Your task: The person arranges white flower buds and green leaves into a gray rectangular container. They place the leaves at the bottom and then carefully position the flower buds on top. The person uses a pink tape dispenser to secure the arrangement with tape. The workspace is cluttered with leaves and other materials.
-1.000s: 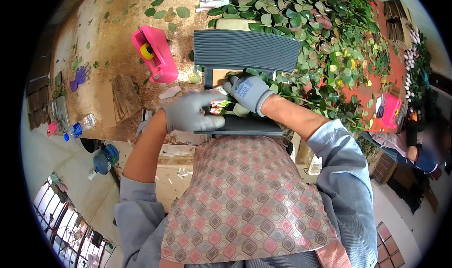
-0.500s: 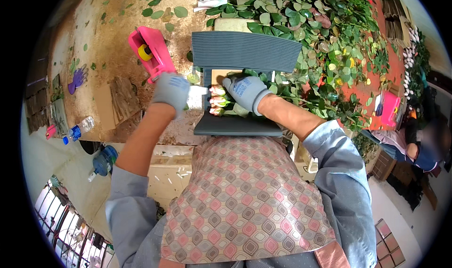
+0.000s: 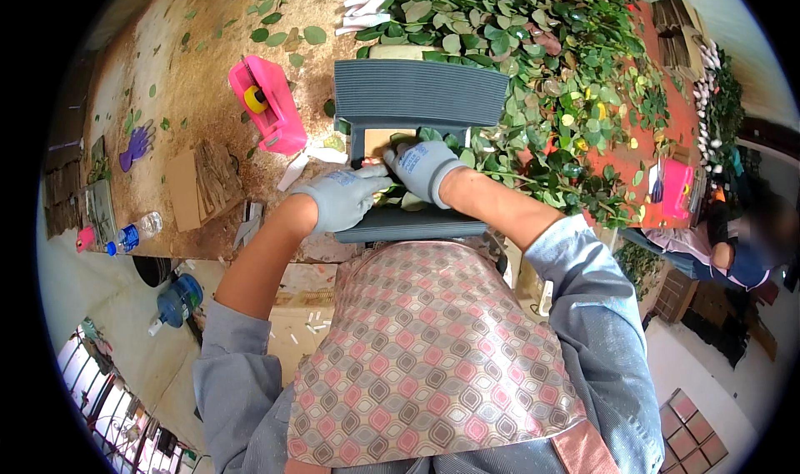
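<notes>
My left hand (image 3: 343, 199), in a grey glove, reaches over the rose bunch with its fingers stretched out and nearly together. My right hand (image 3: 423, 171), gloved alike, is bent over the same roses from the other side, its fingertips close to the left ones. Between them only bits of pink petal and green leaf show; the rest of the blooms is hidden. Under the roses lies brown cardboard (image 3: 382, 138), inside a dark grey ridged stand (image 3: 421, 91). A pink tape dispenser (image 3: 283, 131) with a yellow core rests on the table left of the stand.
Leafy rose stems (image 3: 533, 66) cover the table's far right. White-wrapped bundles (image 3: 363, 12) lie at the back. To the left are cardboard sheets (image 3: 200, 187), a purple glove (image 3: 137, 146) and a plastic bottle (image 3: 137, 232). Another person (image 3: 733, 249) is at far right.
My left hand has let go of the pink tape dispenser, which now lies on the table, and has moved right onto the roses. My right hand stays over them.
</notes>
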Tool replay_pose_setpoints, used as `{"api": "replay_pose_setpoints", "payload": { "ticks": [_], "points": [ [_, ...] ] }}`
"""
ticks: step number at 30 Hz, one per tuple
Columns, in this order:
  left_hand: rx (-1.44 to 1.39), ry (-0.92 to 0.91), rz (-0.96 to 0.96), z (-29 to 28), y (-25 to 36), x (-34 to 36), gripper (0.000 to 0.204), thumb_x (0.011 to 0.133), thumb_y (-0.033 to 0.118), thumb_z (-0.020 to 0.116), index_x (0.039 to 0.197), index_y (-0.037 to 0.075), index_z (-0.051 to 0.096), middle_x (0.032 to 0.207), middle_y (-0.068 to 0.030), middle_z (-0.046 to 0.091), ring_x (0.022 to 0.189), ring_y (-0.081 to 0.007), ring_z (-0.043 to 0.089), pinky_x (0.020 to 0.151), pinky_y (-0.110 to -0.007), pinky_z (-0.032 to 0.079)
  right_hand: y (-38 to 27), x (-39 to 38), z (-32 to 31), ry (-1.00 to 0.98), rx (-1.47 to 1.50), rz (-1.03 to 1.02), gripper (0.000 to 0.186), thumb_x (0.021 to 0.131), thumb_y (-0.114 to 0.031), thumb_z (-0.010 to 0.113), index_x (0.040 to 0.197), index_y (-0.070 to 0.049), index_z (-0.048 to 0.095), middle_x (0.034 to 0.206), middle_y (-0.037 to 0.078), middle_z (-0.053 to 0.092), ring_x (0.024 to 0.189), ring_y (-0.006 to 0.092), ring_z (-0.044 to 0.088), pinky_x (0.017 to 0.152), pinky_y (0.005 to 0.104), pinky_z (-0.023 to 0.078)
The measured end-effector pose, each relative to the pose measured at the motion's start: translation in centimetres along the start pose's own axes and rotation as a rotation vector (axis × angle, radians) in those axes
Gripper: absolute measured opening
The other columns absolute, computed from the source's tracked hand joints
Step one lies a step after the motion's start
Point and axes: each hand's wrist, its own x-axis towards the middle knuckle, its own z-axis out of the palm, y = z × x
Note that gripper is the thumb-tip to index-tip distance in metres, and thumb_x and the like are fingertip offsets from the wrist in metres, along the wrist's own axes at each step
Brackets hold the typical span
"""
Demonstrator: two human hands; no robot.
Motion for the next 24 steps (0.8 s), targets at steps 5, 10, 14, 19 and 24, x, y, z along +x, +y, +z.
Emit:
{"api": "replay_pose_setpoints", "payload": {
  "ticks": [5, 10, 14, 19, 24],
  "points": [
    [0.059, -0.11, -0.121, -0.6, 0.6, 0.2, 0.046, 0.098, 0.012, 0.045, 0.142, 0.014, 0.058, 0.147, -0.0199, 0.054, 0.121, -0.0405, 0.061, 0.103, -0.047, 0.048, -2.1, -2.5, -9.5, 0.448, 0.043, -0.165, 0.038, 0.092, -0.022, 0.066, 0.128, -0.011, 0.058, 0.103, 0.012, 0.064, 0.088, 0.0325, 0.068, 0.074, 0.0409, 0.056],
    [0.064, -0.052, -0.112, -0.6, 1.4, -0.5, 0.046, 0.097, 0.011, 0.045, 0.141, 0.01, 0.06, 0.156, -0.0088, 0.049, 0.119, -0.0373, 0.063, 0.102, -0.045, 0.05, 7.5, 1.9, -16.9, 0.953, 0.109, 0.036, 0.022, 0.094, -0.012, 0.063, 0.115, -0.009, 0.068, 0.104, 0.016, 0.072, 0.095, 0.0365, 0.07, 0.082, 0.0429, 0.058],
    [0.019, -0.04, -0.088, -0.3, 0.8, 0.0, 0.045, 0.097, 0.011, 0.047, 0.14, 0.01, 0.06, 0.156, -0.0081, 0.049, 0.119, -0.0369, 0.063, 0.101, -0.045, 0.05, 20.5, 6.7, -15.4, 0.796, 0.128, 0.41, 0.028, 0.099, -0.017, 0.053, 0.122, -0.008, 0.068, 0.112, 0.021, 0.072, 0.105, 0.0418, 0.068, 0.088, 0.0471, 0.055],
    [0.05, -0.063, -0.127, -0.3, 0.7, -0.4, 0.047, 0.096, 0.013, 0.048, 0.142, 0.012, 0.059, 0.163, -0.0013, 0.04, 0.118, -0.0336, 0.065, 0.102, -0.045, 0.05, 21.6, 9.3, -14.1, 0.365, 0.013, 0.573, 0.036, 0.096, -0.018, 0.052, 0.129, -0.007, 0.063, 0.126, 0.022, 0.069, 0.118, 0.0407, 0.065, 0.1, 0.0497, 0.053],
    [-0.011, -0.056, -0.134, -0.5, 0.8, -0.4, 0.049, 0.096, 0.012, 0.048, 0.143, 0.012, 0.059, 0.163, -0.0008, 0.04, 0.12, -0.0329, 0.065, 0.103, -0.044, 0.051, 19.1, 8.6, -13.6, 0.228, -0.196, 0.507, 0.035, 0.098, -0.017, 0.054, 0.132, -0.01, 0.059, 0.137, 0.019, 0.058, 0.121, 0.0404, 0.063, 0.099, 0.0488, 0.053]
  ]
}}
